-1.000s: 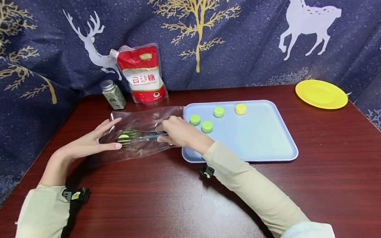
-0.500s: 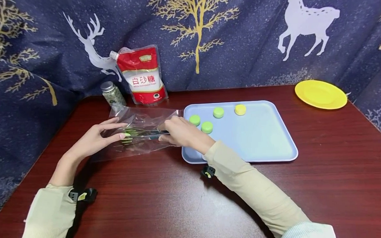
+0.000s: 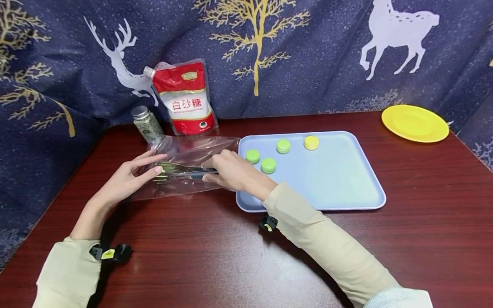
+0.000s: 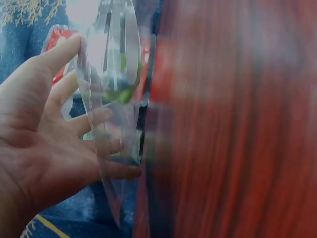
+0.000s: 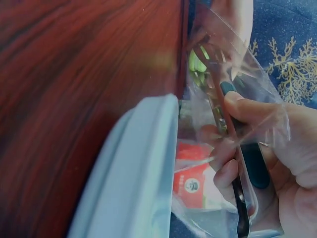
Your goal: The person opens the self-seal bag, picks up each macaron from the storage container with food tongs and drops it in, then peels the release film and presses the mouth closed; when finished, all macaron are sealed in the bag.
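My right hand (image 3: 232,172) grips the handles of metal serving tongs (image 5: 255,166) with dark green grips. It reaches into the mouth of a clear plastic bag (image 3: 205,145), whose film drapes over the fingers. Inside the bag, the slotted tong heads (image 4: 116,39) hold a green macaron (image 5: 196,60). At the bag's left end, my left hand (image 3: 123,178) has its fingers extended and spaced apart. Thumb and forefinger lie right at the film beside the macaron, partly hiding it in the head view. The left wrist view shows the other fingers behind the film.
Right of the bag lies a light blue tray (image 3: 333,182) with several green macarons (image 3: 268,165) and a yellow macaron (image 3: 311,142). A sugar pouch (image 3: 189,99) and a glass jar (image 3: 147,125) stand behind the bag. A yellow plate (image 3: 415,123) sits at the far right.
My left hand has moved right along the bag, its thumb and forefinger coming closer together beside the macaron. The bag's left end has crumpled upward. My right hand stays nearly still with the tongs.
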The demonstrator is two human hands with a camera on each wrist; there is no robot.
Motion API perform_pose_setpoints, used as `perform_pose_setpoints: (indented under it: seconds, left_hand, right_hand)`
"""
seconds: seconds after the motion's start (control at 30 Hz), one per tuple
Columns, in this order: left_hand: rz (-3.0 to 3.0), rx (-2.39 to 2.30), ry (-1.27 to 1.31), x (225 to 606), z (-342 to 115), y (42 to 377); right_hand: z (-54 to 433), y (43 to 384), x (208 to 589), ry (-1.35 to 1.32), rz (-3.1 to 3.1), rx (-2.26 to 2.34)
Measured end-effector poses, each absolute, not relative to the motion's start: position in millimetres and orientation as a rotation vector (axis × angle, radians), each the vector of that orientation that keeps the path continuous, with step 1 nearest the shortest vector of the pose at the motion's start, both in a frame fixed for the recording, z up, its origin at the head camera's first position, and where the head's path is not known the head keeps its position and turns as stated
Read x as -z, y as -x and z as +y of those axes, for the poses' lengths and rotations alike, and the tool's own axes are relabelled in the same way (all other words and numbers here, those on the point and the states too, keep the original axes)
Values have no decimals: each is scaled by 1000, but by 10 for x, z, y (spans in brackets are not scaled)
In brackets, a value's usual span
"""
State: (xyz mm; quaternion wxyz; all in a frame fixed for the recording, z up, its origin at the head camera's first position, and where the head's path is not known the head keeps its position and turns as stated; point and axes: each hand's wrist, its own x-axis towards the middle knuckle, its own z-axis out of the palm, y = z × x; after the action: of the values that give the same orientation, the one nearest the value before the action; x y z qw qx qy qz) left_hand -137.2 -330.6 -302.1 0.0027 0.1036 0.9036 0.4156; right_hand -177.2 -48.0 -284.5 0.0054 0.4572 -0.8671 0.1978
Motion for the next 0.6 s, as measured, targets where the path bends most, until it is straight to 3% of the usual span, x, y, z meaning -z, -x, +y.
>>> perform_pose_setpoints:
  seconds: [0.6]
  left_hand:
    - [2945,-1309,-328,3041,-3170,1379]
  right_hand:
    - [-801,1705,2827,-1303,-2798,-490]
